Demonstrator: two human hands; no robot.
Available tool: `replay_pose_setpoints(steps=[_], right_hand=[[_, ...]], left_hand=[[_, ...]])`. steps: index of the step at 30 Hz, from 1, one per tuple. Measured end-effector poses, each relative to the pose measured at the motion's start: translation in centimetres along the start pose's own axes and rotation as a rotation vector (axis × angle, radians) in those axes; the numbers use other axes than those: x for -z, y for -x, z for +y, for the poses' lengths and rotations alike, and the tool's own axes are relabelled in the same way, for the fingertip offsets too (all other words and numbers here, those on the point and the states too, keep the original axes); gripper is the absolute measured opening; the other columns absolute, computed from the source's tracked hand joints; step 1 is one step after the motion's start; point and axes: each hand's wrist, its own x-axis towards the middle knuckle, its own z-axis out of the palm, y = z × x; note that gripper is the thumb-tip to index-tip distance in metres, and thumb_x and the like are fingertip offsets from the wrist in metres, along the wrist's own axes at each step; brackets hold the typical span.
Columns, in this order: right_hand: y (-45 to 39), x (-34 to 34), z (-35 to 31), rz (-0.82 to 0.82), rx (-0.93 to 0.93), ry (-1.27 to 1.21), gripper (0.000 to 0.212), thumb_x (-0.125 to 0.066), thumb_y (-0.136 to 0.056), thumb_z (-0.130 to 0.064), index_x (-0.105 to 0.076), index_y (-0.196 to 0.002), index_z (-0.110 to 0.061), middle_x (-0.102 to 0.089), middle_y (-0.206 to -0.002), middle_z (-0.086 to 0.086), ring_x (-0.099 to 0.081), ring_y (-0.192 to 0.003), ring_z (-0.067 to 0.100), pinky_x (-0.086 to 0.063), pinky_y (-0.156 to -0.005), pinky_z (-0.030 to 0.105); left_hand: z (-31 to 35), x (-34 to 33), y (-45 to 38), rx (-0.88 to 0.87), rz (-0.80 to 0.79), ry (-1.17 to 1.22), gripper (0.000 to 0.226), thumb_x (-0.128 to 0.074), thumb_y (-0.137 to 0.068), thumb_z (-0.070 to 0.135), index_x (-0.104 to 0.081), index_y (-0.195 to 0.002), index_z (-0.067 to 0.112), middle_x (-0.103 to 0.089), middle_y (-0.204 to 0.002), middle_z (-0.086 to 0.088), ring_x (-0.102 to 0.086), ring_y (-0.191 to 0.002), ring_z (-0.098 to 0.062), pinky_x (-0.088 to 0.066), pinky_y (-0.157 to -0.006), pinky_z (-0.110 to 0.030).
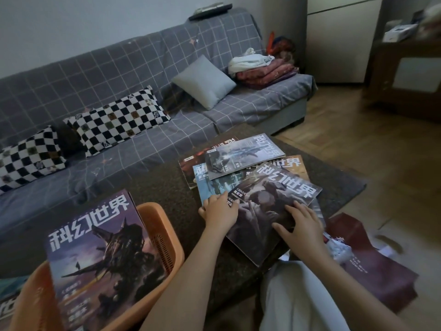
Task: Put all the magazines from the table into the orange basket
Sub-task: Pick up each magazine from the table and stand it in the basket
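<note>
Several magazines lie fanned out on the dark table (pixel 167 187). The nearest one, a grey-brown magazine (pixel 265 204), overhangs the table's near edge. My left hand (pixel 220 210) grips its left edge with the fingers curled over it. My right hand (pixel 298 225) presses flat on its lower right part, thumb spread. Behind it lie a grey-blue magazine (pixel 243 156), a teal one (pixel 214 182), an orange one (pixel 291 166) and a dark red one (pixel 191 163). The orange basket (pixel 164 237) stands at the lower left with a purple magazine (pixel 100 256) leaning upright in it.
A grey checked sofa (pixel 143 130) with checkered cushions (pixel 114 120) runs behind the table. A dark red paper bag (pixel 372 266) lies on the floor at the right beside my knee. Wooden floor and a cabinet (pixel 405 75) fill the right side.
</note>
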Motion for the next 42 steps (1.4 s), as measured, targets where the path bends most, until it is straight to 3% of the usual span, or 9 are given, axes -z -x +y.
replay_pose_setpoints(steps=[5,9,12,15,19,25,31,37,42], right_hand=[[0.7,0.7,0.4,0.014,-0.046,-0.075,0.069,-0.070,-0.078,-0.041,-0.045,-0.137,-0.014,-0.032,-0.150,0.005,-0.021,-0.137,0.025,-0.019,-0.113,0.037],[1.9,1.2,0.5,0.056,-0.125,-0.128,0.071,-0.074,-0.076,-0.035,-0.045,-0.136,-0.010,-0.031,-0.149,0.010,-0.022,-0.133,0.031,-0.022,-0.110,0.039],[3.1,1.3,0.4,0.095,-0.189,-0.245,0.071,-0.076,-0.075,-0.030,-0.044,-0.136,-0.009,-0.033,-0.145,0.013,-0.024,-0.130,0.032,-0.026,-0.108,0.041],[3.8,2.0,0.3,0.102,-0.244,-0.408,0.071,-0.077,-0.074,-0.026,-0.044,-0.135,-0.011,-0.038,-0.134,0.015,-0.034,-0.125,0.030,-0.031,-0.104,0.038],[4.5,3.5,-0.3,0.079,-0.211,-0.510,0.067,-0.080,-0.071,-0.023,-0.051,-0.130,-0.012,-0.053,-0.124,0.014,-0.052,-0.113,0.027,-0.043,-0.097,0.038],[5.5,5.6,-4.2,0.065,-0.074,-0.710,0.058,-0.075,-0.076,-0.015,-0.053,-0.129,-0.020,-0.059,-0.116,-0.007,-0.052,-0.102,0.008,-0.040,-0.090,0.028],[5.4,5.9,-10.4,-0.022,0.062,-0.736,0.067,-0.074,-0.077,-0.019,-0.043,-0.136,-0.023,-0.055,-0.130,0.000,-0.049,-0.118,0.015,-0.038,-0.092,0.029],[5.9,3.1,-16.7,-0.073,0.275,-0.657,0.063,-0.075,-0.076,-0.016,-0.048,-0.132,-0.025,-0.052,-0.095,-0.023,-0.051,-0.098,0.003,-0.037,-0.075,0.010],[6.1,-0.1,-21.1,-0.176,0.358,-0.601,0.067,-0.073,-0.079,-0.018,-0.042,-0.138,-0.019,-0.058,-0.117,-0.006,-0.056,-0.110,0.015,-0.045,-0.093,0.030]], left_hand=[[-0.8,0.5,1.6,0.047,-0.082,0.096,0.051,-0.057,-0.088,0.055,-0.055,-0.126,0.021,-0.055,-0.132,-0.007,-0.048,-0.124,-0.028,-0.039,-0.103,-0.042],[-1.5,0.7,3.9,0.063,-0.114,0.362,0.034,-0.070,-0.085,0.039,-0.054,-0.102,0.015,-0.061,-0.106,-0.004,-0.058,-0.092,-0.017,-0.048,-0.077,-0.030],[-1.9,0.6,5.8,0.159,-0.180,0.619,0.031,-0.068,-0.088,0.029,-0.052,-0.106,0.011,-0.062,-0.108,-0.009,-0.064,-0.092,-0.021,-0.055,-0.074,-0.034],[-1.9,0.5,7.8,0.212,-0.179,0.872,0.029,-0.064,-0.092,0.024,-0.050,-0.113,0.010,-0.064,-0.106,-0.010,-0.067,-0.081,-0.017,-0.052,-0.056,-0.026],[-2.2,1.4,9.9,0.102,-0.029,0.920,0.019,-0.063,-0.092,0.021,-0.049,-0.105,0.019,-0.063,-0.091,0.000,-0.067,-0.077,-0.011,-0.050,-0.058,-0.022],[-4.0,5.8,11.9,-0.003,0.157,1.000,0.015,-0.065,-0.091,0.019,-0.053,-0.100,0.017,-0.068,-0.082,-0.001,-0.067,-0.058,0.001,-0.047,-0.046,-0.012],[-8.9,10.4,13.2,-0.025,0.323,1.043,0.013,-0.068,-0.089,0.021,-0.056,-0.095,0.022,-0.071,-0.086,-0.002,-0.069,-0.064,-0.002,-0.051,-0.052,-0.017],[-15.6,12.7,14.4,0.081,0.396,1.119,0.020,-0.065,-0.091,0.019,-0.059,-0.110,0.019,-0.075,-0.091,0.000,-0.073,-0.078,-0.014,-0.058,-0.065,-0.032],[-20.5,13.1,15.6,0.184,0.509,1.111,0.022,-0.066,-0.091,0.024,-0.058,-0.111,0.024,-0.074,-0.094,0.000,-0.074,-0.075,-0.013,-0.058,-0.057,-0.028]])
